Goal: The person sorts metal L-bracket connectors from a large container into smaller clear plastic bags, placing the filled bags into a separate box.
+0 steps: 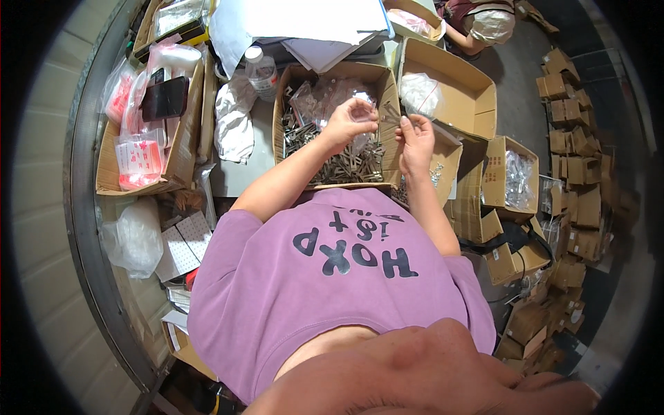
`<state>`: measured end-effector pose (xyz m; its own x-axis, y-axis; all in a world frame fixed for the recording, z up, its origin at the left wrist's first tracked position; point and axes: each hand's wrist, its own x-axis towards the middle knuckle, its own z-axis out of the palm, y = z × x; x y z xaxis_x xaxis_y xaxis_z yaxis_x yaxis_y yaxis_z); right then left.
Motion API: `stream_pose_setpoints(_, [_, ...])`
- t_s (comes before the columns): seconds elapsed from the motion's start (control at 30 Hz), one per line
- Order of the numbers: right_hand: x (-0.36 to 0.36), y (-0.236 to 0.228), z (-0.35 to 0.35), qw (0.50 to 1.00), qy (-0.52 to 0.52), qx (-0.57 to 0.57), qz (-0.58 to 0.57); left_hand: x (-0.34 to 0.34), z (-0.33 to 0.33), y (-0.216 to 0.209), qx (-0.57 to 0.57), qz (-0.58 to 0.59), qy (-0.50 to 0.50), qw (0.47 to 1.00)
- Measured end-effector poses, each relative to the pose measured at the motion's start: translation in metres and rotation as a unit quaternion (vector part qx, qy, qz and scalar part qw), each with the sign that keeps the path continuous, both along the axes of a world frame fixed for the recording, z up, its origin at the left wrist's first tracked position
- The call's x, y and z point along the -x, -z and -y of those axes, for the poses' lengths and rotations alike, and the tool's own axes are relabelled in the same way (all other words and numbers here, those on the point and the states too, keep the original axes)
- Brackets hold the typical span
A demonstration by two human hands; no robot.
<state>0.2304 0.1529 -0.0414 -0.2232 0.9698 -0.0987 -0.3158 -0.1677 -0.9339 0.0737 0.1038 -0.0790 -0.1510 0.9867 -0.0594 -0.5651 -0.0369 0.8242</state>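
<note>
Both of my hands are raised over a cardboard box [391, 159] holding a heap of small flat dark metal pieces [363, 166] and clear plastic bags [315, 104]. My left hand [348, 124] is closed, its thumb and fingers curled round what looks like a small clear plastic bag [364, 113]. Just to its right, my right hand [417, 142] pinches a few thin flat metal pieces [391, 114] between thumb and fingers. Their tips point toward the bag; whether they touch it I cannot tell.
An open carton [477, 104] with a white plastic bag [420, 95] stands at right, beside a box of silvery packets [519, 180]. Leftward are a bottle [261, 72], a white cloth [235, 117] and a carton with a phone [165, 99]. Another person's arm [463, 41] shows far right.
</note>
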Motion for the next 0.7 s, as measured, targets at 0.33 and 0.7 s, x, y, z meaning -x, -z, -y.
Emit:
stream_pose_setpoints(0.33, [-0.006, -0.035, 0.002, 0.821, -0.138, -0.358, 0.423, -0.007, 0.004, -0.002, -0.078, -0.412, 0.124, 0.899])
stream_pose_setpoints(0.7, [-0.103, 0.036, -0.038, 0.724, -0.166, -0.246, 0.622, -0.009, 0.004, -0.008, -0.007, -0.215, 0.163, 0.963])
